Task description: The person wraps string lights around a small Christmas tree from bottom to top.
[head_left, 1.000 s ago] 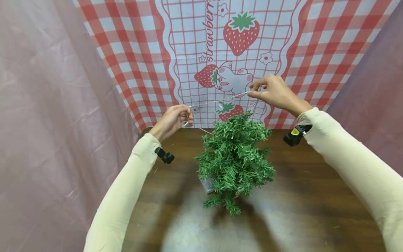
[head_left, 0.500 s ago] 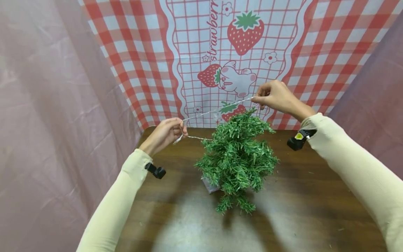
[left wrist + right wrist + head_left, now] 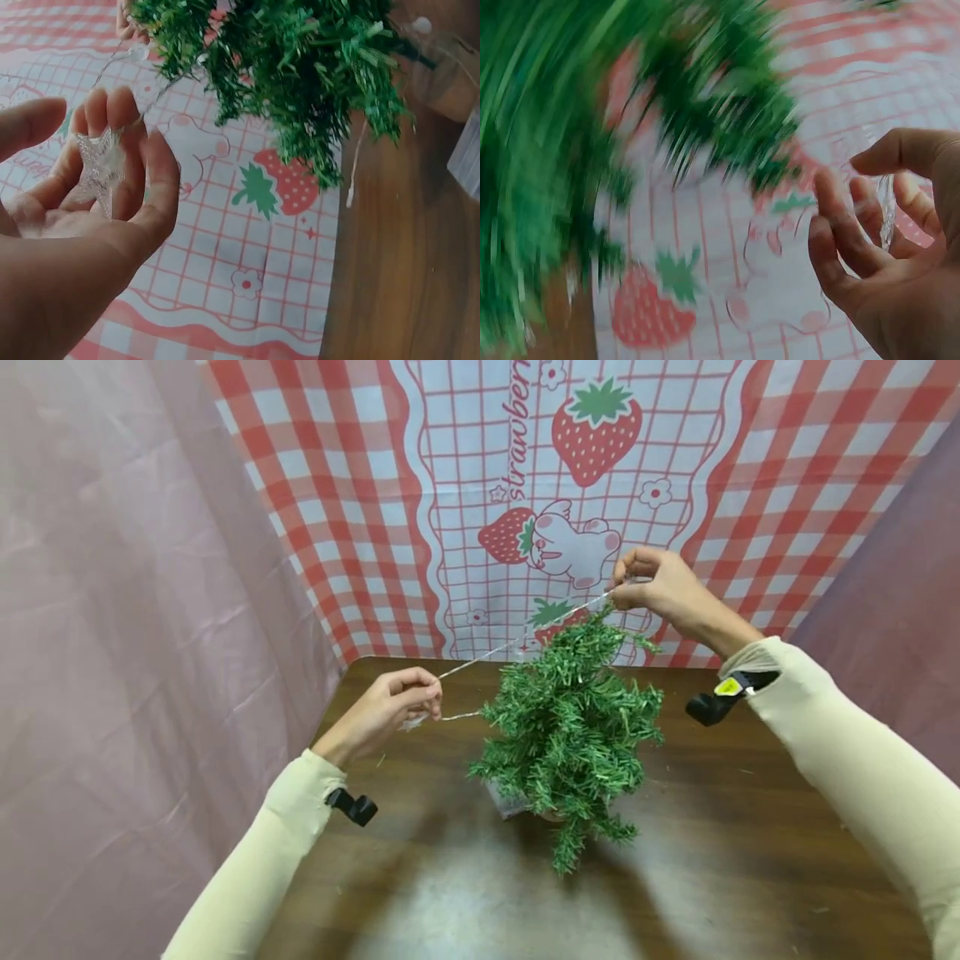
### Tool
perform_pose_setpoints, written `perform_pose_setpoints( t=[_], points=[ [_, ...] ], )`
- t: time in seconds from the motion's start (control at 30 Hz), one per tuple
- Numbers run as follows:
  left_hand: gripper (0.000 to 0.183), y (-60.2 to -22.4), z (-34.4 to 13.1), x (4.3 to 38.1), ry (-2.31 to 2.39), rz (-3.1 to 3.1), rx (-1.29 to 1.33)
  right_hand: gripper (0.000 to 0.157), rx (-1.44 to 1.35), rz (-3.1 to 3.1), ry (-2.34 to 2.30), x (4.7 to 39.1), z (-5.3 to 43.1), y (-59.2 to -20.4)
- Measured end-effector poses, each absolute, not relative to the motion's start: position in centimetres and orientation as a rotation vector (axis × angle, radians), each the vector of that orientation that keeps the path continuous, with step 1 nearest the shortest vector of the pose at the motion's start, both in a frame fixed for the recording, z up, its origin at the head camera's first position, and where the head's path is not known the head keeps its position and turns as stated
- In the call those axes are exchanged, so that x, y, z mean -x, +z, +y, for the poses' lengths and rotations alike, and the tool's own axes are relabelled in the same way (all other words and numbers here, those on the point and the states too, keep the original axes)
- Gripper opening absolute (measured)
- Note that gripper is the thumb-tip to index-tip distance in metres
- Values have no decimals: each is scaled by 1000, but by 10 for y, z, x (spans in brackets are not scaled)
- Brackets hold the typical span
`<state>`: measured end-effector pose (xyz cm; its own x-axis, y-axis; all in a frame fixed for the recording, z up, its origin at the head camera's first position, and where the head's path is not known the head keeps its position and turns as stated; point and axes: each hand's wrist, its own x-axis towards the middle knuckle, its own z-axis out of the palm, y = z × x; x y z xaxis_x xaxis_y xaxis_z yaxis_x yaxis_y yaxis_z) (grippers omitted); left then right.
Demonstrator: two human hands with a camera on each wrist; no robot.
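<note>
Starting at the left, past the pink curtain (image 3: 112,610), here's the left hand (image 3: 384,706), out over the counter (image 3: 375,877), its grip closed on a thin, pale string (image 3: 480,658); the left wrist view has a clear star-shaped piece (image 3: 101,172) nestled against the curled fingers, the thumb standing off from it. Two lengths lead away from that hand: a lower one (image 3: 461,716) runs into the foliage of the little green tree (image 3: 573,718), and an upper one climbs straight and slanting across the tree's far side, a small clear pendant (image 3: 517,653) hanging partway along. The tree stands mid-counter, full and bushy, in front of the strawberry-print cloth (image 3: 596,435). And over to the right, the right hand (image 3: 667,593) pinches the upper length right by the treetop; whether it brushes the tip twigs, I cannot tell. The right wrist view is smeared, though a clear strand (image 3: 887,214) shows by the fingers. So the step in hand looks like drawing the string around the back of the tree. What the next move calls for, I'd judge, is an even pull and a lowering onto the branches, without snagging the pendants or losing the star.
</note>
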<state>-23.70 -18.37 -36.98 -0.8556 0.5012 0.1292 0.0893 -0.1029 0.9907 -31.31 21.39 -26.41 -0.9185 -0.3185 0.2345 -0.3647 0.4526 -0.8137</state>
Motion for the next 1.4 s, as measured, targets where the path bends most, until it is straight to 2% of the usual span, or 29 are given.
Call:
perform_pose_setpoints(
  t=[0.1,0.17,0.27,0.33,0.43,0.53,0.6,0.77,0.97,1.2,1.4],
  points=[
    [11,-368,-180,236,2162,1762,-655,38,-569,-2545,1832,314,214,-261],
    [11,-367,-178,236,2244,1668,-652,54,-563,-2593,1792,314,214,-260],
    [12,-365,-176,237,2322,1590,-659,71,-630,-2791,1309,314,214,-260],
    [13,-365,-175,238,2351,1575,-658,75,-674,-2864,918,315,214,-262],
    [14,-365,-173,241,2410,1557,-646,64,-682,-2861,588,318,220,-267],
    [17,-367,-173,246,2465,1534,-613,37,-614,-2819,584,322,236,-272],
    [18,-369,-174,248,2475,1519,-597,27,-537,-2810,669,324,250,-275],
    [18,-374,-173,250,2404,1510,-672,33,-428,-2777,975,321,277,-277],
    [13,-373,-166,252,2404,1471,-708,29,-428,-2721,1202,314,283,-255],
    [11,-369,-158,256,2450,1431,-683,33,-405,-2891,1071,290,308,-206],
    [10,-365,-150,262,2498,1327,-733,47,-408,-2794,1016,279,316,-200]
  ],
)
